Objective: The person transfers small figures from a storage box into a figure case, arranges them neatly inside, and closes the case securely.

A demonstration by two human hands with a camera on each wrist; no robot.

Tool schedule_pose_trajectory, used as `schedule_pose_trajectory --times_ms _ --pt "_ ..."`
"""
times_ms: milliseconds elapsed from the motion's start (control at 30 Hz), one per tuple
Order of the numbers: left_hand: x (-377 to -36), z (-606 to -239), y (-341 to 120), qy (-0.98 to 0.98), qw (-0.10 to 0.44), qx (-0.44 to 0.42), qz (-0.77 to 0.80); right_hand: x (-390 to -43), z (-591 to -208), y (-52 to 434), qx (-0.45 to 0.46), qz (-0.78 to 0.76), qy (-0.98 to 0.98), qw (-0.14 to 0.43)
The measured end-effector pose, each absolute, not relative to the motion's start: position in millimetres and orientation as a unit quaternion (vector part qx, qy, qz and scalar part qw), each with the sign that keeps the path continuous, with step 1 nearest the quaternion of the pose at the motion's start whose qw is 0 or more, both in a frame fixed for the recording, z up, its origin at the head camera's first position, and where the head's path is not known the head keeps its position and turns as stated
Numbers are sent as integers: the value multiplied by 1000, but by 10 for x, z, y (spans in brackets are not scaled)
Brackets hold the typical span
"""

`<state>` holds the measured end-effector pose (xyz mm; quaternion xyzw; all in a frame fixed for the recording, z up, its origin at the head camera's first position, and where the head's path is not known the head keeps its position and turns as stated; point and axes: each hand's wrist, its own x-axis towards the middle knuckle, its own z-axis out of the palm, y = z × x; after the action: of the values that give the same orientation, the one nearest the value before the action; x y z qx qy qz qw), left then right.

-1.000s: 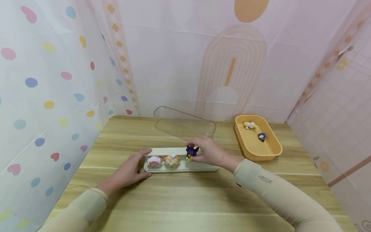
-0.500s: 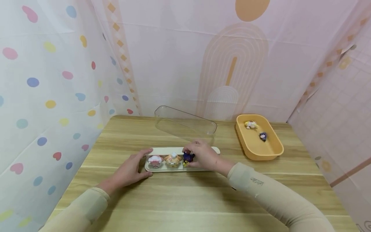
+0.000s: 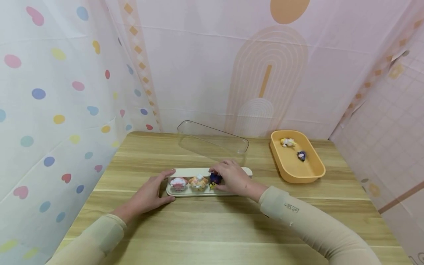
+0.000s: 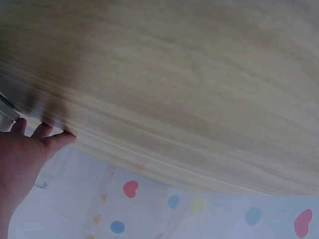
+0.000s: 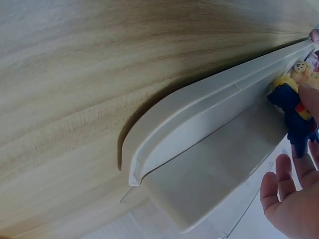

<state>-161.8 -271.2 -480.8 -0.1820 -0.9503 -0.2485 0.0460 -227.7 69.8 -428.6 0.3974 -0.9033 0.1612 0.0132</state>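
A long off-white box base (image 3: 195,172) lies across the middle of the table. Its left end is held by my left hand (image 3: 145,195), thumb at the front edge and fingers at the back. Inside stand a pink figurine with a white top (image 3: 179,184) and a tan figurine with a white top (image 3: 198,182). To their right, my right hand (image 3: 235,180) pinches a dark blue and yellow figurine (image 3: 215,180) between thumb and fingers. The right wrist view shows this dark figurine (image 5: 294,112) over the base, close beside the tan one.
Behind the base, a clear lid (image 3: 212,130) stands near the back curtain. A yellow-orange tub (image 3: 279,163) at the back right holds a white and yellow figurine (image 3: 288,142) and a small dark blue piece (image 3: 301,156).
My right hand has carried the dark figurine left and lower, up beside the tan one; over the last half second it barely moves. The left hand stays on the base's end.
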Motion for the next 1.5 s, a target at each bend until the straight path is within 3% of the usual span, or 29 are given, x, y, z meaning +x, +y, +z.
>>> schedule_pose_trajectory --times_ms 567,767,967,1067,1233,1400,1500 --pt "-1622 -4843 -2730 -951 46 -178 -247 -2248 -4163 887 374 173 -911 4" --pt "-1600 -4842 -2734 -953 40 -168 -247 -2314 -3879 1424 359 198 -910 61" --pt "-1564 -4834 -2734 -950 48 -173 -253 -2623 -3570 2121 263 236 -925 143" --pt "-1550 -4818 -2752 -950 48 -174 -254 -2846 -3444 2429 186 284 -934 115" --pt "-1531 -4794 -2782 -952 48 -172 -250 -3213 -3375 2742 75 309 -948 4" --pt "-1511 -4798 -2804 -952 48 -173 -247 -3496 -3566 2797 76 231 -967 -80" --pt "-1513 -4810 -2804 -952 45 -175 -247 -3594 -3706 2742 106 170 -975 -96"
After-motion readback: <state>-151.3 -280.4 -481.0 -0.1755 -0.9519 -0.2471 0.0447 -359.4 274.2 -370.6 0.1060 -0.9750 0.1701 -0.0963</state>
